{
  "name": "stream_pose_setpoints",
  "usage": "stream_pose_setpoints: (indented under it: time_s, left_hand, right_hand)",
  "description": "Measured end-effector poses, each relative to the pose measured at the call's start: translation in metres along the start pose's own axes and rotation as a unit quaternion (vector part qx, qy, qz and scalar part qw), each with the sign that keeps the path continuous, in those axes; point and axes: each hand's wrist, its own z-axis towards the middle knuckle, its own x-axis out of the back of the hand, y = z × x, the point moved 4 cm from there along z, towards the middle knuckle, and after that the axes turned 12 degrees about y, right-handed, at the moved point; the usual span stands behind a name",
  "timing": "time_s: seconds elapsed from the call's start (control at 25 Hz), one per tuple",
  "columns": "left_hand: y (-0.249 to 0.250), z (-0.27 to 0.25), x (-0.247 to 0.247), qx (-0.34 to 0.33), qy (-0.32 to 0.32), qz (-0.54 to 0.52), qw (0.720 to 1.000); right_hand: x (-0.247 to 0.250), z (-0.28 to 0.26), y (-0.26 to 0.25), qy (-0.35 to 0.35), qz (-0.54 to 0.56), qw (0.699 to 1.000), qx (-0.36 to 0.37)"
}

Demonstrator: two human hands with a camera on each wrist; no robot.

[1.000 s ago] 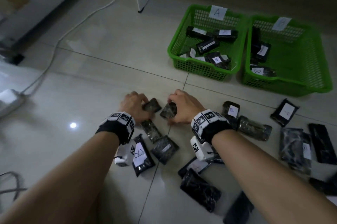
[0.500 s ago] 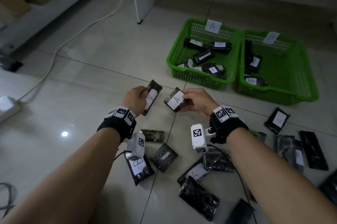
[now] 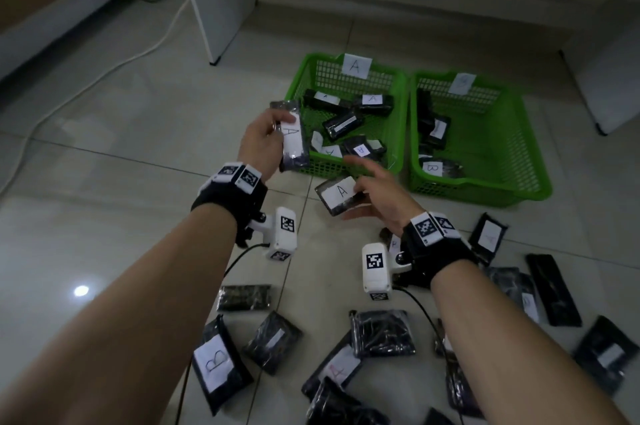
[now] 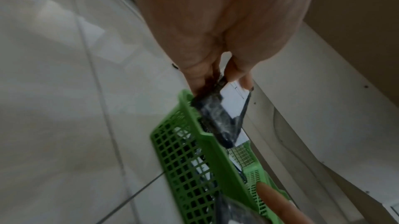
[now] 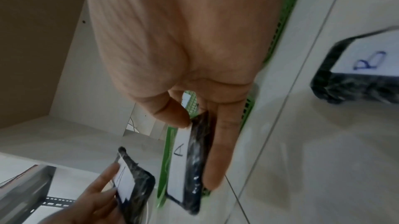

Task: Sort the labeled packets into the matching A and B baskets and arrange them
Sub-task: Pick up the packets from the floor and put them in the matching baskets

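Your left hand [image 3: 260, 144] holds a black packet [image 3: 293, 137] upright, its white label marked A facing you; the thumb lies across the label and the fingers [image 4: 239, 72] curl round behind, so the grip is a firm pinch. That packet hangs over the near left corner of the A basket [image 3: 401, 106], the green basket with the A tag on its far wall. Your right hand [image 3: 384, 197] has a second packet [image 3: 337, 195], also labelled A, pinched between the thumb and the longer fingers [image 5: 220, 151], which lie fairly straight along its back. It sits in the air just in front of the A basket's near wall, above the floor [image 3: 121, 147], tilted with the label up. Inside the A basket lie several black packets, some showing A labels. The B basket [image 3: 519, 154] stands touching the A basket on its right and has a few packets along its left side, one showing a B label. On the floor close to you lie many more black packets, among them a B packet [image 3: 216, 364] by your left forearm and a pile of loose packets [image 3: 381, 333] under your right wrist
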Motion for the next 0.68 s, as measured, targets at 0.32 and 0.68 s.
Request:
stream_pose_setpoints:
  time_s: [0.32, 0.68]
  left_hand:
    - [-0.004, 0.072, -0.089, -0.022, -0.039, 0.235, 0.971]
    - [-0.033, 0.071, -0.112, -0.093, -0.068, 0.508, 0.854]
  right_hand:
    - [0.053, 0.05, -0.052, 0.084, 0.023, 0.995, 0.04]
    - [0.013, 0.146, -0.077, 0.235, -0.388, 0.865, 0.215]
